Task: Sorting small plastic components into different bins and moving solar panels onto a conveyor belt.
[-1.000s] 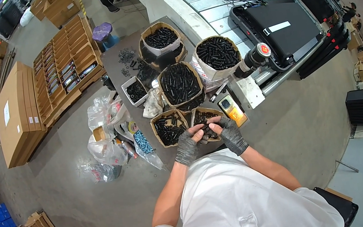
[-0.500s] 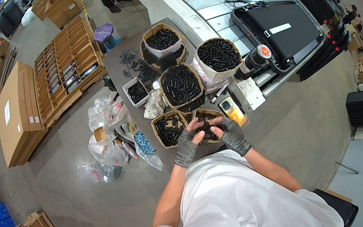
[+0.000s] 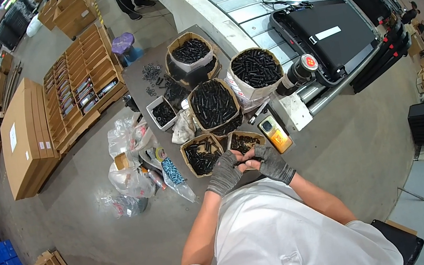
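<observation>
My left hand and my right hand, both in grey fingerless gloves, meet fingertip to fingertip at the near edge of the table. Their fingers are pinched together; whatever they hold is too small to make out. Just beyond them sits a cardboard box of small dark parts, partly covered by my fingers. Beside it on the left stands a box of short black cylindrical pieces. A fuller box of black pieces is behind these two.
More black pieces fill a box at the back and a white-sided box. A yellow-and-white device lies at right. Left are a white tray, a rag and plastic bags. A roller conveyor carries a black case.
Both hands have drawn back toward me from over the front right box, exposing more of its contents. Their fingers, spread apart earlier, have come together.
</observation>
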`<state>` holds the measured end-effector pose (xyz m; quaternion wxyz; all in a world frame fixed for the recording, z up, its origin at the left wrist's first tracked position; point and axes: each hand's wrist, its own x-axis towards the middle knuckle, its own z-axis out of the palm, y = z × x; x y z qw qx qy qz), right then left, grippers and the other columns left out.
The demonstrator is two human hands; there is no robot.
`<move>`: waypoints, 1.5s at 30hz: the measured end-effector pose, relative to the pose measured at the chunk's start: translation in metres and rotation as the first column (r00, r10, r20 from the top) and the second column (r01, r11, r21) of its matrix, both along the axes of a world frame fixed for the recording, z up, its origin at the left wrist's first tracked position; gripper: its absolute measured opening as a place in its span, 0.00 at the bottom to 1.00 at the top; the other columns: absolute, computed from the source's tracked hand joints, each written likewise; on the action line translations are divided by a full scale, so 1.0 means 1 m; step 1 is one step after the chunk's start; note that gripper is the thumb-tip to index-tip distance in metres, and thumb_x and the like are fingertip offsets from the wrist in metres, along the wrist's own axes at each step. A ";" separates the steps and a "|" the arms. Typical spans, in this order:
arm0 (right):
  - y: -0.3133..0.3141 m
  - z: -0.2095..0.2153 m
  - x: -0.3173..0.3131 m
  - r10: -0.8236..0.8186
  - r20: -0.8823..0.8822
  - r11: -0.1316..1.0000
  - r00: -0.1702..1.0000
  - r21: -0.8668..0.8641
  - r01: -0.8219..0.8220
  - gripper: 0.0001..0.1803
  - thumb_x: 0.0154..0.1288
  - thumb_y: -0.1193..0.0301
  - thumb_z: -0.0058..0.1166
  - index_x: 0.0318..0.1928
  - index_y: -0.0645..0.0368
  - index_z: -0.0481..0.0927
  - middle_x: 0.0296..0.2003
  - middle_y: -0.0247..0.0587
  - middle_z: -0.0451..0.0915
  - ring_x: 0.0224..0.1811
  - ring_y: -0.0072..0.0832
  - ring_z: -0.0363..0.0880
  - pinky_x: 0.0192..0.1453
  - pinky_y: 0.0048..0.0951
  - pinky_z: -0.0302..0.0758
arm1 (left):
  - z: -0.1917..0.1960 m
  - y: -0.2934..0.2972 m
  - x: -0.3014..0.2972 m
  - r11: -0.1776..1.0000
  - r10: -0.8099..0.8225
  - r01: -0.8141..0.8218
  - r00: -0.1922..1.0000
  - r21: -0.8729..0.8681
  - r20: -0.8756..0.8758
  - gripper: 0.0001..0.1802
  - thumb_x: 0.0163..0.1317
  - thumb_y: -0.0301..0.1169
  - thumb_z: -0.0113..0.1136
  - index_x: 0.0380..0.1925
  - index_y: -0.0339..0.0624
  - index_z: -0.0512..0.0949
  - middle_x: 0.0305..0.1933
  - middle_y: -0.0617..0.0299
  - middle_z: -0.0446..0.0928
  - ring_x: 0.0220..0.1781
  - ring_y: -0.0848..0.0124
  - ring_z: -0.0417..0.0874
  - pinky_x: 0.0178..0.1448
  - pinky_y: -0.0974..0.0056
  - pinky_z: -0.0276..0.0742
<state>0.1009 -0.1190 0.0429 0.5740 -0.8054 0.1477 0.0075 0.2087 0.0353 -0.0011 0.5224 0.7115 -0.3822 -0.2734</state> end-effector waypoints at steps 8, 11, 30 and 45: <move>0.001 -0.016 -0.001 -0.188 -0.066 0.936 0.980 0.291 0.200 0.16 0.62 0.65 0.57 0.46 0.61 0.79 0.38 0.39 0.80 0.43 0.27 0.78 0.51 0.28 0.72 | 0.007 -0.004 0.004 0.999 0.001 -0.005 0.991 0.033 0.136 0.14 0.50 0.34 0.67 0.34 0.37 0.81 0.39 0.52 0.76 0.41 0.57 0.78 0.45 0.59 0.74; -0.005 -0.015 0.000 -0.139 -0.279 0.774 0.950 0.568 0.280 0.19 0.71 0.64 0.48 0.55 0.62 0.74 0.48 0.37 0.77 0.49 0.22 0.74 0.58 0.24 0.70 | 0.011 -0.010 0.000 0.964 0.266 -0.265 0.960 0.021 -0.091 0.11 0.52 0.32 0.67 0.33 0.37 0.82 0.36 0.55 0.77 0.38 0.61 0.79 0.43 0.61 0.73; -0.008 -0.047 0.033 -0.166 -0.233 0.470 0.958 0.835 0.284 0.20 0.70 0.66 0.48 0.57 0.63 0.74 0.44 0.33 0.79 0.45 0.18 0.76 0.52 0.21 0.73 | 0.052 -0.039 0.032 0.965 0.177 -0.213 0.960 0.153 0.219 0.09 0.57 0.26 0.60 0.38 0.37 0.78 0.34 0.50 0.77 0.37 0.56 0.79 0.42 0.59 0.74; -0.028 -0.035 0.074 -0.192 -0.054 0.596 0.980 0.786 0.161 0.20 0.71 0.64 0.47 0.55 0.66 0.74 0.46 0.38 0.80 0.49 0.22 0.75 0.57 0.24 0.70 | 0.068 -0.054 0.086 0.947 0.164 -0.176 0.984 0.268 0.068 0.08 0.60 0.28 0.60 0.39 0.38 0.80 0.33 0.60 0.79 0.37 0.71 0.80 0.45 0.67 0.75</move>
